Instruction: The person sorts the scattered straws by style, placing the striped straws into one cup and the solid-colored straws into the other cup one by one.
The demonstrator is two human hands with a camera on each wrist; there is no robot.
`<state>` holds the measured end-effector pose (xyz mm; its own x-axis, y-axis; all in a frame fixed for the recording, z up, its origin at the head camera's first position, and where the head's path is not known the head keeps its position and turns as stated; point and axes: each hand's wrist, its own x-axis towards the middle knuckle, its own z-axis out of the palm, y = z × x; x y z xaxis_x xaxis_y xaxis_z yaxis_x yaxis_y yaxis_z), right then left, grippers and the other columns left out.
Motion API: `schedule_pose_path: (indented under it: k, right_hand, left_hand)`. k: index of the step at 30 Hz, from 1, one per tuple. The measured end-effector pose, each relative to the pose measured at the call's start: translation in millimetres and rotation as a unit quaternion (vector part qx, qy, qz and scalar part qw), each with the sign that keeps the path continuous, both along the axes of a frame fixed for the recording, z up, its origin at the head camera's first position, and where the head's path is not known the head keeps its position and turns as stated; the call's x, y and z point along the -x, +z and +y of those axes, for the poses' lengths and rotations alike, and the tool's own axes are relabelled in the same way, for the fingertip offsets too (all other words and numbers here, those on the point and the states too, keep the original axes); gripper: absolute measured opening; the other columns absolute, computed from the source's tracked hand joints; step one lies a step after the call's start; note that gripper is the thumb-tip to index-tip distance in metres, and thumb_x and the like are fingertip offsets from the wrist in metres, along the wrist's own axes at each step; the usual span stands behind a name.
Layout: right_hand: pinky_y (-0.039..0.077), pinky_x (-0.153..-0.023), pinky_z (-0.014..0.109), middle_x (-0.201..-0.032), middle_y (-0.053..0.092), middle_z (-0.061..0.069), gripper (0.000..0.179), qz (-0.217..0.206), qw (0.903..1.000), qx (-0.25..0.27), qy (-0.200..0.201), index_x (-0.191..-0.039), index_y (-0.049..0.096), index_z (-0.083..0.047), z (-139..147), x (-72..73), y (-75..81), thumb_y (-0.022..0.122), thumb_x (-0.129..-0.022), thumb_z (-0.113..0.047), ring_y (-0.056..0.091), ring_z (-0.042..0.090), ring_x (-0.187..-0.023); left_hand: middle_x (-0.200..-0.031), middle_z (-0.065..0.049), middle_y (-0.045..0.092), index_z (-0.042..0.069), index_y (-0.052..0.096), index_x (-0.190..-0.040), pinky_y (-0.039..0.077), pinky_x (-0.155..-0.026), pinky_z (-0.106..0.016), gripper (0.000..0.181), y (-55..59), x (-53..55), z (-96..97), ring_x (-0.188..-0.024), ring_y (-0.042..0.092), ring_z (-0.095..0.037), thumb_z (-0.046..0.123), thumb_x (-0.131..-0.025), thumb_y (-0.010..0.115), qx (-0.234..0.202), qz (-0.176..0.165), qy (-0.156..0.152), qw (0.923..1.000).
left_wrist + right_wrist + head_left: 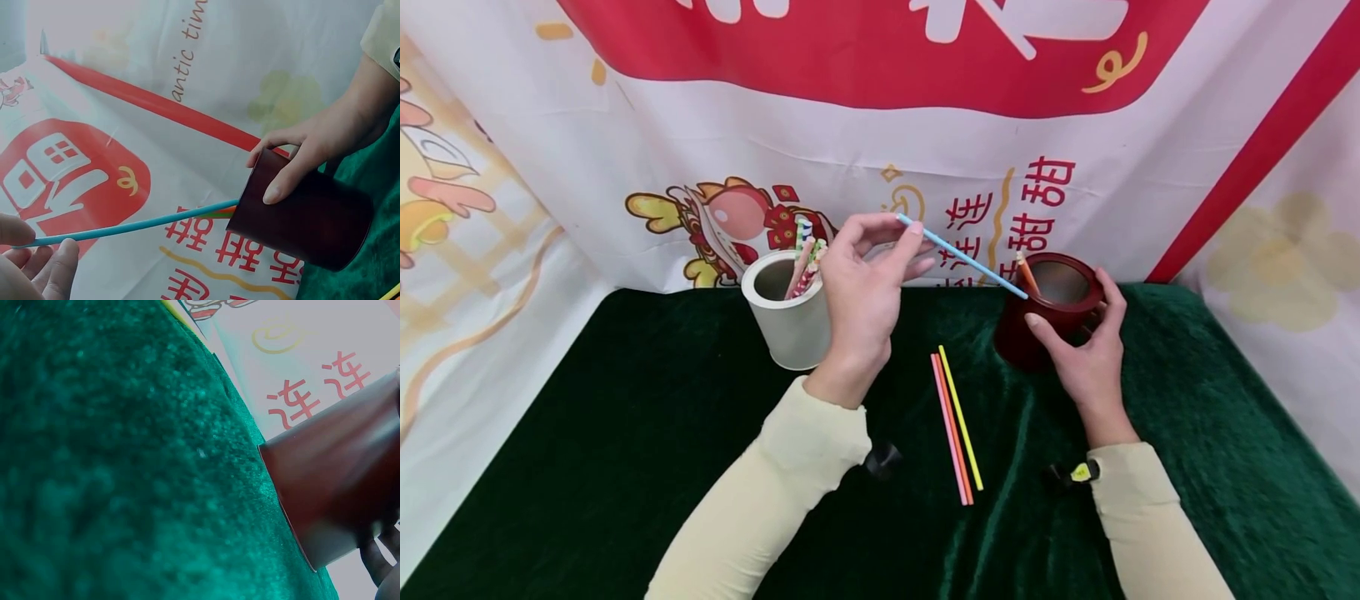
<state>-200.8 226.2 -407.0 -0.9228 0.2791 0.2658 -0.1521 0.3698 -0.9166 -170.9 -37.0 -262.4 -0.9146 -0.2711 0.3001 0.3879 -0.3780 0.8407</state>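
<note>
Between the thumb and fingers of my left hand (868, 283) is the upper end of a thin blue stick (962, 254). It slants down to the right, its lower end at the rim of a dark red cylindrical cup (1033, 333). An orange stick (1028, 273) pokes out of that cup. My right hand (1090, 358) grips the cup from the right, thumb on the near side and fingers around the far side. In the left wrist view the blue stick (137, 228) meets the mouth of the cup (300, 212).
A white cup (790, 329) holding several patterned sticks (805, 267) stands left, behind my left hand. Pink (949, 429), orange (957, 429) and yellow sticks (961, 417) lie side by side on the green velvet cloth (625, 433). A printed curtain (865, 137) hangs behind.
</note>
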Motion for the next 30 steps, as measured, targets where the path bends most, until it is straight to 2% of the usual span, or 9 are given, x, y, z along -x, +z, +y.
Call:
schedule_pose_path:
  k: [8, 13, 17, 22, 26, 30]
  right_hand:
    - [0.040, -0.122, 0.058, -0.168, 0.041, -0.007, 0.095, 0.001, 1.0000, -0.004, -0.002, -0.161, 0.020, -0.057, 0, 0.7, 0.2, 0.084, -0.092, -0.043, 0.039, 0.021, -0.150]
    - [0.040, -0.121, 0.059, -0.168, 0.041, -0.007, 0.095, -0.001, 1.0000, -0.004, -0.002, -0.161, 0.020, -0.056, 0, 0.4, -0.5, 0.084, -0.093, -0.043, 0.039, 0.021, -0.150]
    - [0.040, -0.121, 0.059, -0.168, 0.042, -0.007, 0.094, -0.002, 1.0000, -0.007, -0.004, -0.160, 0.020, -0.058, 0, 0.5, -0.8, 0.084, -0.093, -0.044, 0.039, 0.021, -0.150]
    - [0.040, -0.122, 0.059, -0.168, 0.041, -0.007, 0.094, -0.003, 1.0000, -0.008, -0.004, -0.160, 0.020, -0.058, 0, 0.9, -0.4, 0.084, -0.093, -0.045, 0.039, 0.021, -0.150]
    - [0.040, -0.122, 0.060, -0.168, 0.041, -0.007, 0.095, -0.001, 1.0000, -0.005, -0.005, -0.161, 0.020, -0.056, 0, 1.1, -0.1, 0.084, -0.093, -0.044, 0.039, 0.022, -0.151]
    - [0.039, -0.124, 0.060, -0.169, 0.040, -0.007, 0.095, -0.003, 1.0000, -0.004, -0.008, -0.162, 0.019, -0.054, -1, 0.6, -0.1, 0.084, -0.093, -0.044, 0.038, 0.022, -0.151]
  left_hand:
    - [-0.101, -0.008, 0.071, -0.006, 0.066, -0.115, 0.068, -0.079, -0.037, 0.019, 0.1, 2.1, 10.4, -0.086, 0.080, -0.020, -0.006, -0.098, 0.073, 0.002, 0.005, 0.006, 1.0000]
    - [-0.105, -0.010, 0.070, -0.006, 0.067, -0.118, 0.068, -0.081, -0.036, 0.020, 1.3, 0.8, 17.1, -0.089, 0.078, -0.016, -0.004, -0.099, 0.072, 0.025, 0.004, 0.005, 0.9997]
    - [-0.108, -0.012, 0.071, -0.005, 0.067, -0.117, 0.068, -0.083, -0.038, 0.018, -0.6, 2.4, 20.9, -0.092, 0.080, -0.022, -0.003, -0.100, 0.072, 0.047, 0.010, 0.002, 0.9988]
    - [-0.112, -0.016, 0.072, -0.004, 0.068, -0.116, 0.067, -0.085, -0.036, 0.016, -7.1, 5.0, 27.9, -0.097, 0.080, -0.029, 0.001, -0.101, 0.072, 0.106, 0.019, 0.001, 0.9941]
    - [-0.116, -0.016, 0.074, -0.001, 0.069, -0.118, 0.066, -0.088, -0.028, 0.017, -13.2, 4.4, 37.6, -0.101, 0.081, -0.027, 0.006, -0.103, 0.072, 0.175, 0.029, 0.000, 0.9841]
    - [-0.116, -0.016, 0.075, 0.001, 0.070, -0.119, 0.063, -0.091, -0.024, 0.017, -18.0, 5.1, 47.3, -0.105, 0.081, -0.026, 0.007, -0.103, 0.071, 0.208, 0.041, -0.006, 0.9773]
